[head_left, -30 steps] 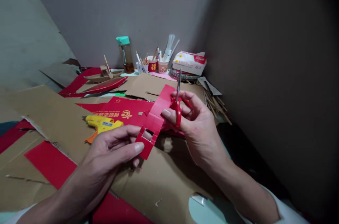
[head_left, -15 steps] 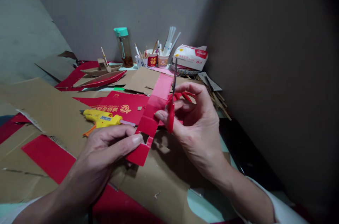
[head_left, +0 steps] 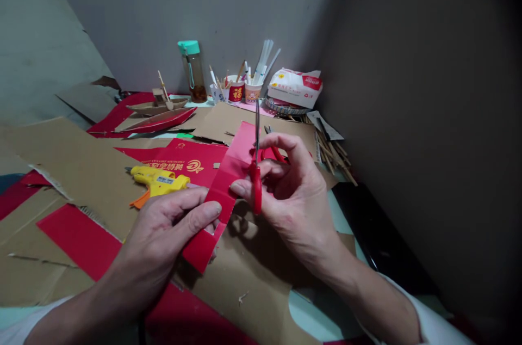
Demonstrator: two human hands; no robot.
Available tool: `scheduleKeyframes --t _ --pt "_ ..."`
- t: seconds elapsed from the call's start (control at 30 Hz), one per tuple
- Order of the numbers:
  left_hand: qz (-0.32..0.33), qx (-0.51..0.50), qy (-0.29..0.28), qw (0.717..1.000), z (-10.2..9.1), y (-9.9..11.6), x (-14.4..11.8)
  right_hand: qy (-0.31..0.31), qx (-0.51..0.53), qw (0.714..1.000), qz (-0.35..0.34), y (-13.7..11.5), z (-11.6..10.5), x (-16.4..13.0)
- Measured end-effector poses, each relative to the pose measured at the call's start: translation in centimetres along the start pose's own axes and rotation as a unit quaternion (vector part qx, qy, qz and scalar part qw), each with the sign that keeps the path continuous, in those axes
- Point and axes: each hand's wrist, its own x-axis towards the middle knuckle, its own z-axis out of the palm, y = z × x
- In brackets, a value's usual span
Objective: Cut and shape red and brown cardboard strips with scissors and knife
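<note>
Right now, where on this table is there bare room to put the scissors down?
One bare patch is the brown cardboard in front of the right hand. Another is the big cardboard sheet left of the yellow glue gun. The back by the cups, bottle and sticks is crowded.

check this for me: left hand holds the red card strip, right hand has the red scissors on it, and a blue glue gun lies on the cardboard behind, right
Not quite: the glue gun is yellow, not blue, as the head view shows. The rest holds: the left hand holds the red card strip, and the right hand has the red scissors on it.
</note>
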Motion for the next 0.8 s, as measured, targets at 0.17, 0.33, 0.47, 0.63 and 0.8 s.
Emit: scheduleKeyframes --t 0.17,0.33,0.47,0.63,0.8 --pt "-0.052 -0.028 -0.082 0.995 0.5 0.2 0.0 0.012 0.014 1.0 -0.008 0.1 -0.3 0.3" --pt "-0.088 -0.028 -0.129 0.987 1.0 0.2 -0.1 0.006 0.012 1.0 0.003 0.1 -0.3 0.0" --pt "-0.086 -0.033 -0.109 0.99 0.9 0.1 -0.3 0.007 0.01 1.0 0.011 0.0 -0.1 -0.1" --pt "-0.106 -0.055 -0.14 0.983 0.9 0.0 -0.2 0.035 0.014 0.999 0.021 -0.1 -0.3 0.4" --pt "-0.089 -0.054 -0.103 0.989 1.0 0.3 -0.1 0.089 0.048 0.994 0.03 -0.3 -1.2 1.3"
